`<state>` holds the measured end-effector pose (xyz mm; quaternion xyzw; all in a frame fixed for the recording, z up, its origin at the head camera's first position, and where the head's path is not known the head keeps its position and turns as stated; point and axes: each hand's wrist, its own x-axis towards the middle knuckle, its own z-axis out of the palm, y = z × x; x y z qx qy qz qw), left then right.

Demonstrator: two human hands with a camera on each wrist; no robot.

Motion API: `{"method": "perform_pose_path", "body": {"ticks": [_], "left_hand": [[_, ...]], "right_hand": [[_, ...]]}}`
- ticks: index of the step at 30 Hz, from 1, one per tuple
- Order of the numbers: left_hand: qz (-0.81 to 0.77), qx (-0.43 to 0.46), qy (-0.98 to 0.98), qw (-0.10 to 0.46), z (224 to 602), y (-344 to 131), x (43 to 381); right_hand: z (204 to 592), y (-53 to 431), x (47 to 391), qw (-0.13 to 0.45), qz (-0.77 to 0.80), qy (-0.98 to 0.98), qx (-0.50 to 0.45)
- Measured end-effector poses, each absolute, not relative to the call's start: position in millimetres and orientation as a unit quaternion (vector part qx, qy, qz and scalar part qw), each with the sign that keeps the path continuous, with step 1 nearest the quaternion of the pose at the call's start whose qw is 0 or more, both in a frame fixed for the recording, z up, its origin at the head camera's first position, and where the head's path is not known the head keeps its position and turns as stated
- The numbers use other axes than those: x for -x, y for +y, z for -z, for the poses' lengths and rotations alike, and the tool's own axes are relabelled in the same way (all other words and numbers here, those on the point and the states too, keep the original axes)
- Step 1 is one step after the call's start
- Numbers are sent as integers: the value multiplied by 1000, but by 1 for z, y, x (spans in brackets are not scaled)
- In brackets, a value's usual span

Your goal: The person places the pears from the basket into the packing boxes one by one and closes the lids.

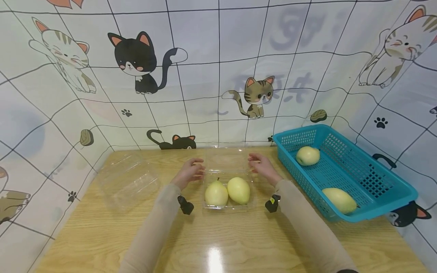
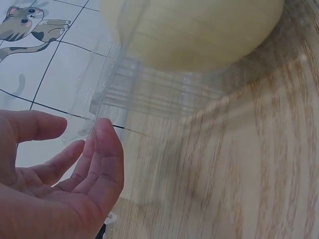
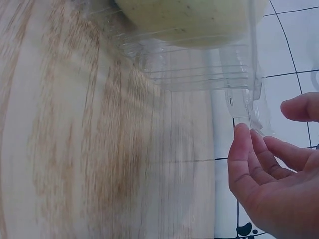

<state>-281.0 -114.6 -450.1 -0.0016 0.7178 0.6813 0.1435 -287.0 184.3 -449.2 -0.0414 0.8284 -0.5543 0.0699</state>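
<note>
Fingers of my left hand (image 1: pixel 190 172) and right hand (image 1: pixel 263 167) are loosely bent, each thumb standing wide of the rest and neither hand holding anything. Between them, at the centre of the frame, lies the clear lid (image 1: pixel 226 159), tilted back from its box (image 1: pixel 229 207); my fingertips sit right by its 2 side edges, and I can't tell whether they touch. Box and lid together run lengthwise up and down the frame, with my hands flanking the upper half about equally near.

The plastic is thin, glossy and ribbed along its walls. Below the lid, the box holds 2 rounded, smooth, yellow-green pears: a left pear (image 1: pixel 216 194) with its dark stem up, and a right pear (image 1: pixel 238 190) tilted against it.

Further out, a 2nd clear container (image 1: pixel 129 182) rests at the left of the frame on the wood-grained table (image 1: pixel 273 242). At the right, a perforated teal basket (image 1: pixel 334 170) holds 2 more, a paler upper pear (image 1: pixel 308 156) and a longer lower pear (image 1: pixel 339 200).
</note>
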Motion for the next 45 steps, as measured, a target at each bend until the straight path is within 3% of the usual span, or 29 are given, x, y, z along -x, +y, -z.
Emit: {"method": "perform_pose_path", "body": {"ticks": [14, 45], "left_hand": [[-683, 28, 714, 155, 445, -113, 281], [-663, -82, 723, 177, 439, -121, 267]], "right_hand": [[444, 186, 284, 66, 563, 822, 60], [425, 191, 263, 79, 556, 820, 111]]}}
